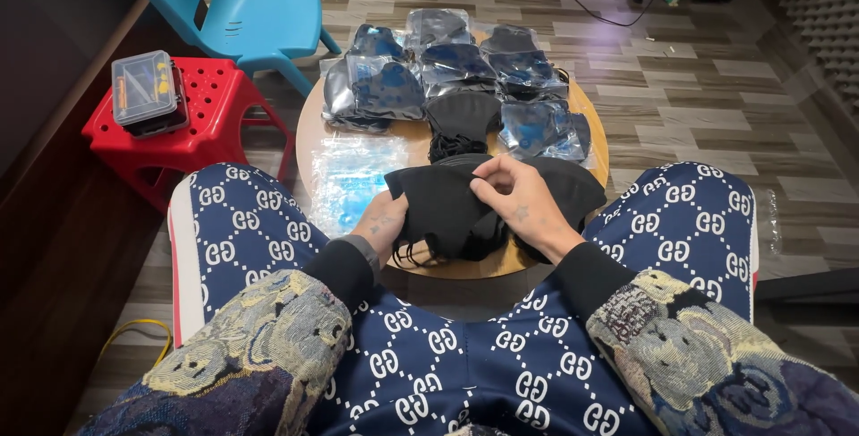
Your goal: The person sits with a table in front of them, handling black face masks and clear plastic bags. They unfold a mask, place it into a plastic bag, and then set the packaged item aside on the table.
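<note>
My left hand [383, 221] and my right hand [522, 203] both grip a stack of black face masks [443, 208] over the near edge of a small round wooden table [412, 136]. The left hand holds the stack's left side from beneath. My right hand pinches its upper right edge, fingers curled. More loose black masks [461, 118] lie in a heap just beyond. Several clear plastic packs of dark masks [385, 87] are piled across the far half of the table. Empty clear bags [344, 181] lie at the table's left.
A red plastic stool [210, 127] at the left carries a clear-lidded small-parts box [145, 89]. A blue plastic chair [250, 15] stands behind it. My knees in patterned blue trousers flank the table. A dark wall runs along the left; wood-pattern floor lies around.
</note>
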